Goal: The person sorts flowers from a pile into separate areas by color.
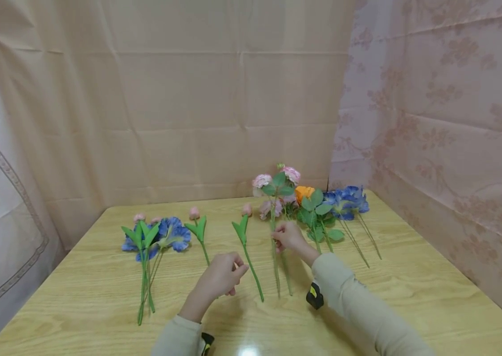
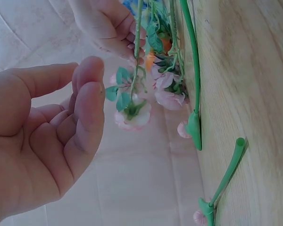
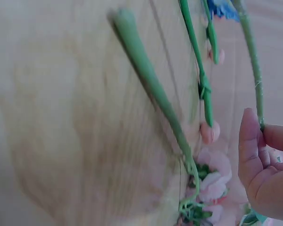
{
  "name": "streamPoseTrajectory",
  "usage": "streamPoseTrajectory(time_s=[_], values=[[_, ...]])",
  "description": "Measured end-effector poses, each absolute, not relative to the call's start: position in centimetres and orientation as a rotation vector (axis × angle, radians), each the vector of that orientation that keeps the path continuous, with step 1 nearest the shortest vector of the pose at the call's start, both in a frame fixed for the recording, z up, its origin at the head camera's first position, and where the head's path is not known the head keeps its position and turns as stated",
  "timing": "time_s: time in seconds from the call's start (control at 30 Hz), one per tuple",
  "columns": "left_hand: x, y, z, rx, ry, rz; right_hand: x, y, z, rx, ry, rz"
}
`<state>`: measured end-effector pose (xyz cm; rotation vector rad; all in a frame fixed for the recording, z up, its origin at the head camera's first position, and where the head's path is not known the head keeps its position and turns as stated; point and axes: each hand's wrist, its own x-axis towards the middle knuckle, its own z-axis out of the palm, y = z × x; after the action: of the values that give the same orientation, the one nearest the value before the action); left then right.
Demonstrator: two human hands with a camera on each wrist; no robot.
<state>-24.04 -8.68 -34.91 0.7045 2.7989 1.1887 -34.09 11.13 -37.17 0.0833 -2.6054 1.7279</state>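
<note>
My right hand [image 1: 291, 237] pinches the green stem [image 3: 253, 61] of an artificial pink flower [image 1: 262, 181] between thumb and fingertips. That flower has pale pink blooms and green leaves, and is raised off the table. Another pink flower [image 2: 170, 96] lies on the wood just beneath it. My left hand [image 1: 219, 274] hovers over the table, fingers loosely bent and holding nothing. Nearest to it are two separate pink tulips, one [image 1: 243, 230] to its right and the other [image 1: 201, 232] behind it, its lower stem partly hidden by the hand.
At the left lies a group of pink tulips [image 1: 141, 237] and blue flowers [image 1: 174, 234], stems crossing. To the right are an orange flower [image 1: 304, 193] with broad leaves and more blue flowers [image 1: 344, 201]. Curtains [image 1: 188, 99] hang behind the wooden table [image 1: 77, 296].
</note>
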Motion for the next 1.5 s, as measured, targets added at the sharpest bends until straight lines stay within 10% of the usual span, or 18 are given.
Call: streamPoseTrajectory(time_s=[1.5], values=[[-25.4, -10.8, -35.2, 0.371, 2.901, 0.952, -34.5, 12.9, -37.1, -0.008, -2.868, 1.280]])
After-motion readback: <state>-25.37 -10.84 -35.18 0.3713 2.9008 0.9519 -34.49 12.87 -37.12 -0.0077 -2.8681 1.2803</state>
